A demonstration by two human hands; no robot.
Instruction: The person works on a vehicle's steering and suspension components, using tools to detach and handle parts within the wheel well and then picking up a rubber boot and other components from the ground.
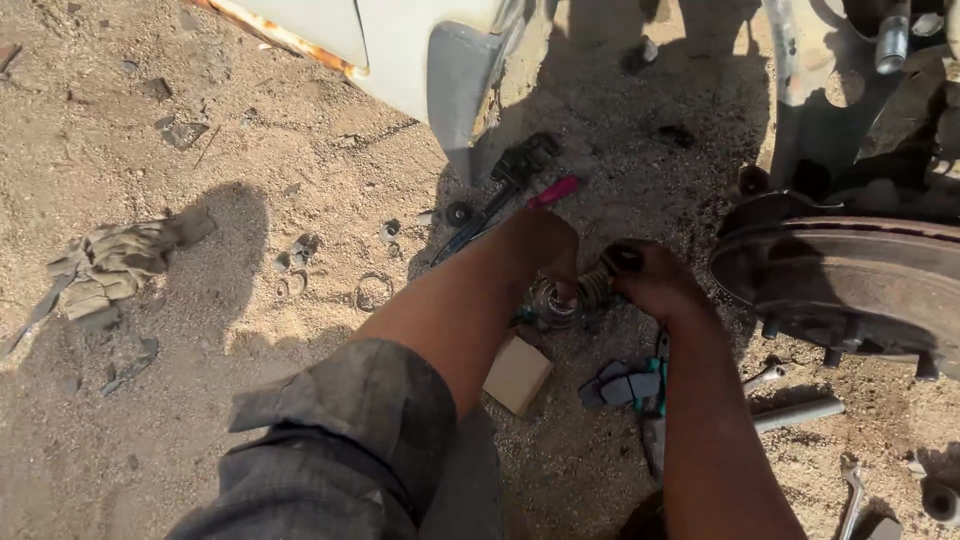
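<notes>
Head view: a ribbed metal part (592,288) is gripped between both hands, left hand (548,250) and right hand (650,280), just above the sand (300,150), beside the brake disc (850,280), tools kept close.

Small metal part (560,300) half hidden behind left hand (548,245), brake disc (850,280) edge-cropped.

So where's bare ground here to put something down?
Open sand lies between the crumpled grey rag and the white car body panel. It is crowded around both hands, beside the rusty brake disc.
</notes>
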